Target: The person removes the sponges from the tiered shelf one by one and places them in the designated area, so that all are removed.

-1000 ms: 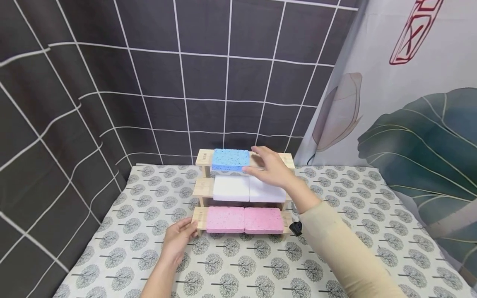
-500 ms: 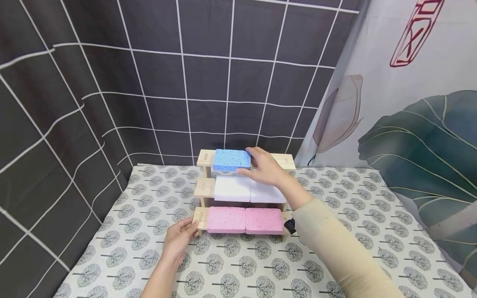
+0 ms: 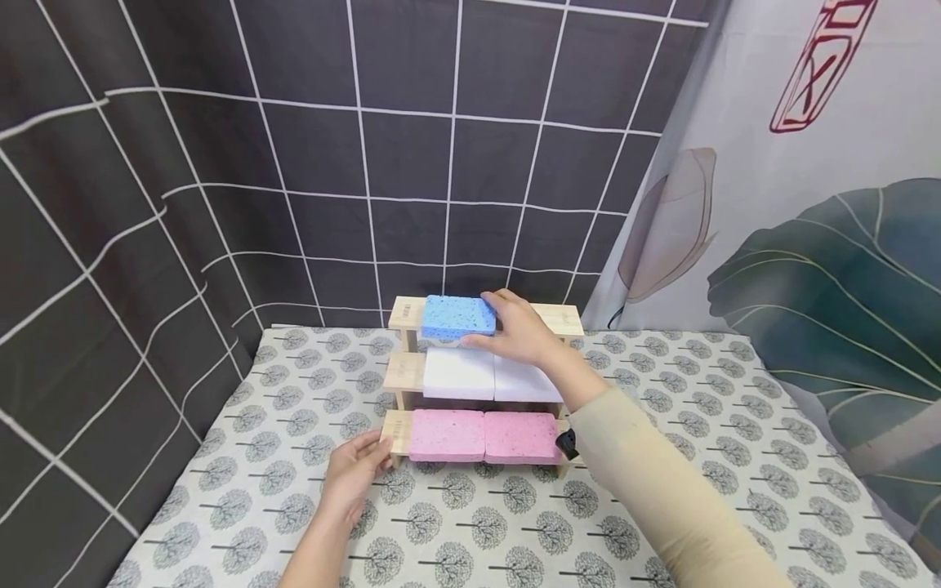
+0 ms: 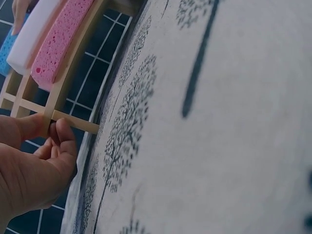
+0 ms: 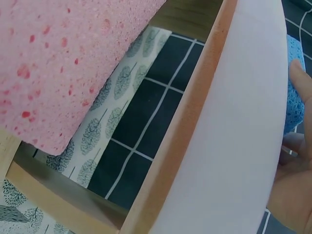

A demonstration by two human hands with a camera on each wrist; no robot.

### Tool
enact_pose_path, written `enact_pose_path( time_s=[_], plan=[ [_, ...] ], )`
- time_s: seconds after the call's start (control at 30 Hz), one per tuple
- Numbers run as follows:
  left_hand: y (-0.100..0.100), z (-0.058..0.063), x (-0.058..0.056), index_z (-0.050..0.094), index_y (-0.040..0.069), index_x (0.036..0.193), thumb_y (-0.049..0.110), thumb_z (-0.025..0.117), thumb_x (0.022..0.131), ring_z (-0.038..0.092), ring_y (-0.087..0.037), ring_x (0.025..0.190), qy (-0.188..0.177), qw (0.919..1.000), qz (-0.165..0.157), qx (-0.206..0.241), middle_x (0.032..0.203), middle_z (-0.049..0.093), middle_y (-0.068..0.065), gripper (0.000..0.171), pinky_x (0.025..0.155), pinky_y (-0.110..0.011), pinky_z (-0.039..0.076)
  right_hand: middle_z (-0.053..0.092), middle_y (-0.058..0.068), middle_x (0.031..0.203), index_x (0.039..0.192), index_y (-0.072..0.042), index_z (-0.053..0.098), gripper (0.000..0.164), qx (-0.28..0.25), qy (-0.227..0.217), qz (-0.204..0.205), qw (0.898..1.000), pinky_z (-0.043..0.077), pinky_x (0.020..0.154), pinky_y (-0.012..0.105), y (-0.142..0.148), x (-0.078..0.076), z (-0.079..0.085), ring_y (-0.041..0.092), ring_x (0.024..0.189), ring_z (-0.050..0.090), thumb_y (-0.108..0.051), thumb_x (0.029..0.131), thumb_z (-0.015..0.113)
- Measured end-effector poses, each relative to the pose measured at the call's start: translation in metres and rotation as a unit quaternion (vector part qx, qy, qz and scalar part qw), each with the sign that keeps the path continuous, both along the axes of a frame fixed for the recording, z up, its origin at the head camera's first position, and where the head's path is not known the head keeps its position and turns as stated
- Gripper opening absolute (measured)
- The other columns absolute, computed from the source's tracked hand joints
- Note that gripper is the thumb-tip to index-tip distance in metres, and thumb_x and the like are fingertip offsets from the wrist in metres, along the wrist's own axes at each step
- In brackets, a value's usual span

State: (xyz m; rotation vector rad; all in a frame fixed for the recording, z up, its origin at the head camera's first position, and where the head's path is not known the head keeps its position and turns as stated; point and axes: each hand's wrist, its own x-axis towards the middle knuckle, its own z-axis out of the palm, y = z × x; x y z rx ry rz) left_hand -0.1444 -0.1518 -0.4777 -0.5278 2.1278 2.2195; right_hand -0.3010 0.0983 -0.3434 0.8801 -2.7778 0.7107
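Note:
A three-tier wooden stand (image 3: 405, 371) holds sponges on its steps. My right hand (image 3: 518, 331) grips the right end of a blue sponge (image 3: 457, 317) on the top step, thumb along its front edge and fingers behind. In the right wrist view, the thumb presses the blue sponge (image 5: 293, 109). Down at the left end of the bottom step, my left hand (image 3: 354, 475) pinches the board; the left wrist view shows thumb and curled fingers of this hand (image 4: 41, 170) at the stand's corner. Two white blocks (image 3: 459, 374) fill the middle step, two pink sponges (image 3: 447, 434) the bottom.
The stand is on a tree-print tablecloth (image 3: 470, 531). Behind it hangs a dark grid-patterned curtain (image 3: 404, 155), and a pale leaf-print cloth (image 3: 750, 180) hangs at the right. A small black object (image 3: 567, 444) shows beside the right sleeve.
My right hand has shifted left and closed round the blue sponge's right end. The left hand keeps its place on the stand. The sponge has hardly moved along the top step.

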Motion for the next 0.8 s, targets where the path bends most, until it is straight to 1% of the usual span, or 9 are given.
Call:
enact_pose_path(
  time_s=[0.17, 0.3, 0.43, 0.6, 0.73, 0.8],
  plan=[
    [0.001, 0.000, 0.000, 0.051, -0.016, 0.133, 0.003, 0.061, 0.099, 0.064, -0.014, 0.086, 0.000, 1.0000, 0.001, 0.002, 0.110, 0.066, -0.020, 0.041, 0.077, -0.020, 0.060, 0.058, 0.019, 0.130, 0.142, 0.008, 0.050, 0.086, -0.008, 0.009, -0.001, 1.000, 0.053, 0.088, 0.037, 0.005, 0.001, 0.001, 0.026, 0.103, 0.055, -0.046, 0.083, 0.083],
    [0.002, -0.001, 0.000, 0.051, -0.016, 0.133, 0.004, 0.062, 0.099, 0.064, -0.014, 0.086, 0.002, 1.0000, 0.000, 0.004, 0.110, 0.066, -0.020, 0.041, 0.077, -0.020, 0.060, 0.058, 0.017, 0.127, 0.140, 0.009, 0.051, 0.085, -0.024, 0.016, 0.001, 1.000, 0.052, 0.085, 0.036, 0.009, 0.004, 0.003, 0.026, 0.100, 0.054, -0.045, 0.083, 0.083],
    [0.002, 0.000, 0.000, 0.050, -0.016, 0.134, 0.005, 0.062, 0.099, 0.064, -0.014, 0.087, -0.001, 1.0000, -0.002, 0.005, 0.113, 0.065, -0.021, 0.043, 0.077, -0.020, 0.059, 0.058, 0.017, 0.126, 0.139, 0.008, 0.052, 0.083, -0.034, 0.024, 0.003, 0.999, 0.054, 0.091, 0.040, 0.015, 0.007, 0.006, 0.028, 0.103, 0.056, -0.044, 0.083, 0.083],
    [0.002, 0.000, 0.000, 0.050, -0.015, 0.136, 0.006, 0.062, 0.099, 0.064, -0.015, 0.089, -0.008, 1.0000, -0.003, 0.004, 0.116, 0.063, -0.022, 0.044, 0.079, -0.020, 0.060, 0.057, 0.018, 0.130, 0.140, 0.006, 0.052, 0.082, -0.044, 0.025, 0.002, 0.999, 0.050, 0.104, 0.046, 0.023, 0.011, 0.009, 0.033, 0.117, 0.057, -0.042, 0.082, 0.084],
    [0.001, 0.002, 0.000, 0.050, -0.015, 0.136, 0.005, 0.062, 0.099, 0.064, -0.015, 0.089, -0.010, 0.9999, -0.002, 0.005, 0.116, 0.064, -0.022, 0.044, 0.079, -0.021, 0.060, 0.054, 0.019, 0.135, 0.142, 0.006, 0.049, 0.085, -0.054, 0.020, -0.002, 0.998, 0.046, 0.109, 0.050, 0.029, 0.014, 0.010, 0.035, 0.125, 0.054, -0.042, 0.082, 0.085],
    [0.001, 0.002, 0.000, 0.049, -0.015, 0.136, 0.005, 0.062, 0.099, 0.064, -0.014, 0.088, -0.010, 0.9999, -0.002, 0.005, 0.115, 0.064, -0.022, 0.044, 0.079, -0.020, 0.059, 0.054, 0.019, 0.137, 0.143, 0.006, 0.049, 0.086, -0.059, 0.021, -0.005, 0.998, 0.046, 0.109, 0.050, 0.032, 0.015, 0.011, 0.035, 0.126, 0.053, -0.042, 0.082, 0.085]
  ],
)
